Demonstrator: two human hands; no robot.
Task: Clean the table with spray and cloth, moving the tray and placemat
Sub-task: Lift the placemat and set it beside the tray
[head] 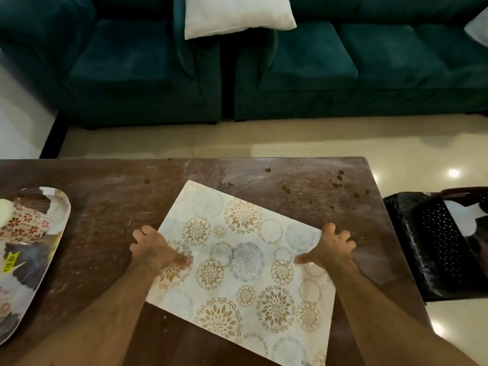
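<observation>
A: What are the fingers doing?

B: The left hand (151,249) has its thumb pressed on top of the placemat (237,273). The other fingers curl over the mat's left edge. It looks like a pinch, but I cannot see under the mat.

A: And the other one?

B: The right hand (330,249) does the same on the right edge. Its thumb lies flat on the mat and its fingers are spread and bent past the edge. So both hands have hold of the mat, one on each side.

A: Where is the mat?

B: It is on the brown table (105,233), in the middle, close to the near side. It sits crooked, with one corner pointing up toward the far edge. I cannot tell if it is flat or lifted a bit.

A: Is there room around it?

B: Yes. The table is bare behind the mat and on both sides of it. That bare part has dark spots (339,178) and pale smears. The right edge of the table is near the right hand. A black chair (435,247) stands just past that edge.

A: What is on the left?

B: The tray (56,207) is at the left end, well apart from the mat. It holds a cup with red flowers (26,225).

A: And past the table?

B: Shiny floor (290,138), then a green sofa (343,70) with a white pillow (237,15).
</observation>
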